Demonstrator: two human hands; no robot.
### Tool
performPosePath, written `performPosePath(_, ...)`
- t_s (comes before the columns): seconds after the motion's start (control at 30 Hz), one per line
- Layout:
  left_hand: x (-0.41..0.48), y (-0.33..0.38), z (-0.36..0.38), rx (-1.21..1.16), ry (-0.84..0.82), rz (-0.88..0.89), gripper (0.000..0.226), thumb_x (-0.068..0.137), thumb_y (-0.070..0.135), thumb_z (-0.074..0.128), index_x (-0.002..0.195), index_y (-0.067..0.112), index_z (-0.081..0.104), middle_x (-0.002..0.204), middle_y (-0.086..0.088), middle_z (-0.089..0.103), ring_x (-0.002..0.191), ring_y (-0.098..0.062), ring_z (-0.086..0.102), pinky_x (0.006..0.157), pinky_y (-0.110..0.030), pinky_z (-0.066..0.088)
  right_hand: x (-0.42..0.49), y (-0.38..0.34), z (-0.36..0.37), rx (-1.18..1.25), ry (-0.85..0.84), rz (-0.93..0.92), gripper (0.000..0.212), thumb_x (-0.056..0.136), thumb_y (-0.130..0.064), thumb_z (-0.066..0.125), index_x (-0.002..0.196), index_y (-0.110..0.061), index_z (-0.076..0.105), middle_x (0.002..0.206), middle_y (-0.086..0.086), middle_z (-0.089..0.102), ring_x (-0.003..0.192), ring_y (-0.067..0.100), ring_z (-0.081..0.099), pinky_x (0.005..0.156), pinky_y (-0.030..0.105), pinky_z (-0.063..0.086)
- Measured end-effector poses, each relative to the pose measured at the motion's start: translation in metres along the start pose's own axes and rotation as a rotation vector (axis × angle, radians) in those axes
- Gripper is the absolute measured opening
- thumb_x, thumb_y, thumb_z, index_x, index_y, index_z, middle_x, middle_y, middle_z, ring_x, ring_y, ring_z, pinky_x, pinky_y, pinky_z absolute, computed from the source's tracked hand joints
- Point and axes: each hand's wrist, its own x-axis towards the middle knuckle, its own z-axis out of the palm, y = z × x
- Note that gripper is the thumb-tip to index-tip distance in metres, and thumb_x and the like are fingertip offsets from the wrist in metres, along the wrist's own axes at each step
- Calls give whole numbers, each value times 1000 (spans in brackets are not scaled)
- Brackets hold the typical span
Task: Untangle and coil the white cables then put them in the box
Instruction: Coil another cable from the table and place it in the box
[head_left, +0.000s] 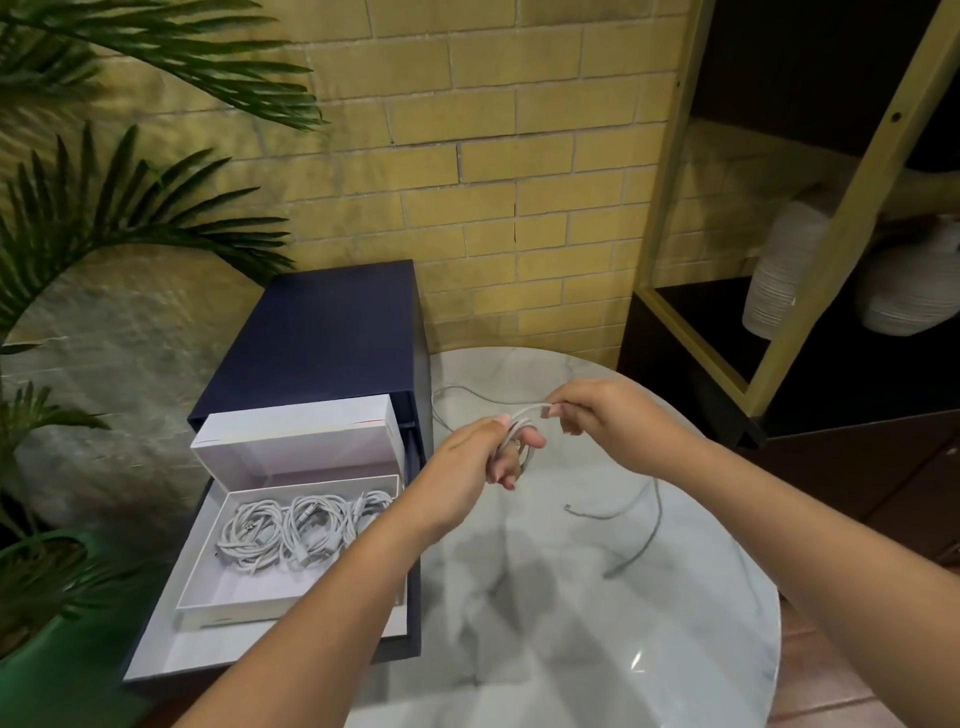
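Well, both hands are up over the round marble surface (571, 649), close together, with one white cable (525, 413) between them. The left hand (467, 457) has its fingers curled, and a few loops of the cable go round them, with the thumb on top. The right hand (597, 415) pinches the same cable in its fingertips, just beside the left thumb. The rest of the cable drops down and lies loose on the surface (its little plug end (569, 506) lies apart from the hands, nearer the person).

To the left sits the white box (270, 587), and it is open. Coiled cables (296, 530) lie side by side in its far half. The lid (296, 431) stands tilted up behind it. A thin red mark runs along the lid's top edge, too small to read. The box rests on a pale tray that sticks out of a dark blue case (322, 332).

Green plant leaves (104, 218) hang at the far left. A yellow brick wall (493, 156) is behind. On the right, a shelf (691, 332) holds two white vases (779, 270).
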Motion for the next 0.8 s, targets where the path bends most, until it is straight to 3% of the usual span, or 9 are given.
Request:
performPosePath(0.07, 1, 0, 2, -54, 17, 6, 45, 105, 18, 23, 99, 10, 66, 53, 7, 42, 61, -13, 47, 67, -16, 44, -1, 4, 12, 66, -32, 66, 28, 98, -13, 46, 81, -32, 59, 72, -10, 61, 70, 4, 56, 67, 21, 43)
performPosePath(0.13, 3, 0, 4, -94, 24, 13, 41, 105, 18, 23, 105, 13, 64, 58, 8, 51, 68, -10, 56, 80, -22, 44, -5, 3, 25, 119, -70, 115, 32, 99, -11, 43, 78, -32, 55, 71, -8, 62, 66, 1, 56, 63, 13, 40)
performPosePath(0.27, 5, -1, 7, -113, -1, 27, 36, 105, 20, 30, 109, 5, 63, 84, 9, 71, 96, -9, 65, 96, -28, 46, -14, -4, 46, 194, -149, 159, 26, 97, -5, 39, 89, -21, 58, 71, -2, 62, 69, 13, 61, 68, 23, 47)
performPosePath(0.37, 9, 1, 7, -89, 68, 34, 36, 104, 17, 35, 125, -5, 54, 92, 24, 72, 93, -1, 67, 89, -19, 51, -20, -9, 54, 196, -269, 190, 24, 98, -7, 37, 105, -13, 59, 68, -3, 58, 67, 12, 57, 68, 17, 44)
performPosePath(0.5, 13, 2, 7, 67, 213, 78, 31, 102, 16, 43, 124, 4, 60, 94, 26, 68, 91, 9, 64, 82, -8, 45, -28, -18, 57, 141, -414, 183, 26, 100, -13, 33, 115, -13, 55, 70, -8, 59, 76, -2, 60, 74, 25, 49)
performPosePath(0.57, 14, -1, 6, 176, 297, 111, 31, 101, 17, 45, 127, 7, 58, 91, 30, 64, 85, 18, 59, 77, -1, 41, -32, -22, 55, 83, -489, 167, 28, 101, -15, 32, 122, -15, 50, 88, -11, 63, 95, 3, 59, 71, 22, 47)
performPosePath(0.63, 13, -6, 4, 342, 323, 152, 33, 101, 22, 46, 132, 13, 54, 94, 31, 64, 87, 20, 56, 78, 2, 38, -34, -26, 48, -5, -509, 118, 28, 103, -21, 33, 127, -16, 47, 105, -7, 63, 88, 1, 56, 68, 16, 38)
performPosePath(0.7, 11, -12, 3, 479, 331, 181, 36, 101, 24, 46, 135, 14, 50, 104, 24, 67, 93, 16, 57, 76, 3, 35, -35, -30, 40, -80, -489, 67, 29, 104, -26, 34, 129, -17, 46, 105, -2, 63, 71, -2, 47, 61, 15, 34)
performPosePath(0.8, 12, -21, 1, 692, 311, 205, 27, 101, 22, 46, 126, 14, 52, 112, 9, 70, 103, -2, 62, 71, -3, 37, -36, -31, 29, -158, -393, 42, 25, 103, -24, 36, 127, -20, 40, 97, -4, 64, 70, 10, 48, 62, 28, 40)
